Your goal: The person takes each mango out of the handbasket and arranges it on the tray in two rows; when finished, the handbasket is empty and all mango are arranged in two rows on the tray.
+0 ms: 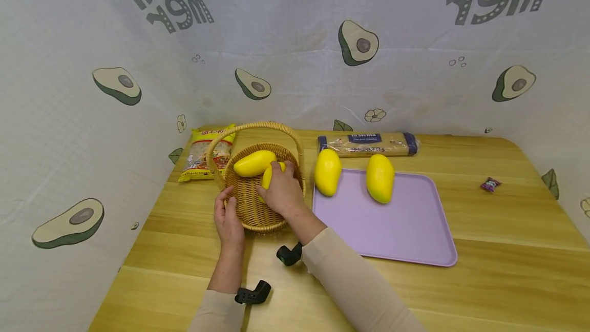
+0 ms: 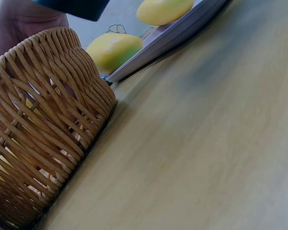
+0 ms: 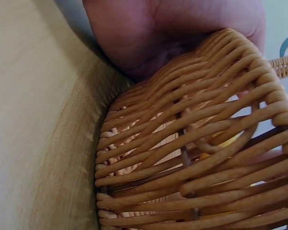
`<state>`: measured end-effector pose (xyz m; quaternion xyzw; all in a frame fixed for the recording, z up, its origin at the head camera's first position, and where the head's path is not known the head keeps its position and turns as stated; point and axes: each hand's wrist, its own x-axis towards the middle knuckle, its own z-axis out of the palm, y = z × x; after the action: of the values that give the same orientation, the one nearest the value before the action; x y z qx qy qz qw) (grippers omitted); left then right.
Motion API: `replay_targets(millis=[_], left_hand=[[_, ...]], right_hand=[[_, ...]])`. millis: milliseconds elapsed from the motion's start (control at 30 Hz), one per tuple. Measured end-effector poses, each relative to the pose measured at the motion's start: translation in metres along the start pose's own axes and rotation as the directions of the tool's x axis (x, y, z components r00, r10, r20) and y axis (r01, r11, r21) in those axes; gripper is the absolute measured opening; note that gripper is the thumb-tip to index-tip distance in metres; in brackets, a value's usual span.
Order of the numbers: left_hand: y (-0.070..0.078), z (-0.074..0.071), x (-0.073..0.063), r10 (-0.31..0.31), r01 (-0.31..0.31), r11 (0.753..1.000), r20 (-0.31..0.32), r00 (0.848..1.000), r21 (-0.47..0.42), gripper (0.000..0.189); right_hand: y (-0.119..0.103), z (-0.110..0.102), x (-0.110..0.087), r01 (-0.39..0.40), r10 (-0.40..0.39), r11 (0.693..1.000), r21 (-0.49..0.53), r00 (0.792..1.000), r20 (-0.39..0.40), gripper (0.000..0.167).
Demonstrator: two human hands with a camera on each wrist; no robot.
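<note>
In the head view a wicker basket (image 1: pixel 252 209) with a tall arched handle (image 1: pixel 269 125) stands left of centre. My right hand (image 1: pixel 283 191) reaches inside and holds a yellow mango (image 1: pixel 267 177), thumb on one side and fingers on the other, partly covering it. Another mango (image 1: pixel 255 163) lies in the basket behind it. My left hand (image 1: pixel 229 224) rests against the basket's left outer side, fingers extended along the rim. In the left wrist view the basket wall (image 2: pixel 48 110) hides most of the contents. The right wrist view has the left palm (image 3: pixel 177 28) touching the weave.
Right of the basket lies a purple tray (image 1: pixel 387 224). One mango (image 1: pixel 380 178) is on it and another mango (image 1: pixel 328 172) lies over its left corner. Behind are a spaghetti packet (image 1: pixel 369 145) and a yellow food bag (image 1: pixel 207 153). A small purple wrapped candy (image 1: pixel 490 184) lies far right.
</note>
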<state>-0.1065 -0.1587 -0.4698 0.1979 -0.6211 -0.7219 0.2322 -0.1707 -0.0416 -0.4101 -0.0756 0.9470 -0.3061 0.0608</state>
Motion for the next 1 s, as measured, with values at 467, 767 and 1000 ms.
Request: replay_targets(millis=[467, 767, 1000], left_hand=[[-0.002, -0.001, 0.001, 0.014, -0.014, 1.000, 0.008, 1.000, -0.001, 0.034], [-0.003, -0.002, 0.001, -0.010, 0.010, 1.000, 0.016, 1.000, 0.024, 0.036], [-0.003, -0.002, 0.001, -0.006, 0.006, 1.000, 0.015, 1.000, 0.030, 0.035]], right_hand=[[0.001, -0.015, -0.012, 0.049, -0.051, 0.977, 0.206, 0.999, 0.005, 0.086], [0.001, -0.028, -0.032, 0.123, -0.143, 0.942, 0.311, 0.989, 0.042, 0.088], [0.011, -0.047, -0.049, 0.217, -0.280, 0.909, 0.356, 0.950, 0.136, 0.085]])
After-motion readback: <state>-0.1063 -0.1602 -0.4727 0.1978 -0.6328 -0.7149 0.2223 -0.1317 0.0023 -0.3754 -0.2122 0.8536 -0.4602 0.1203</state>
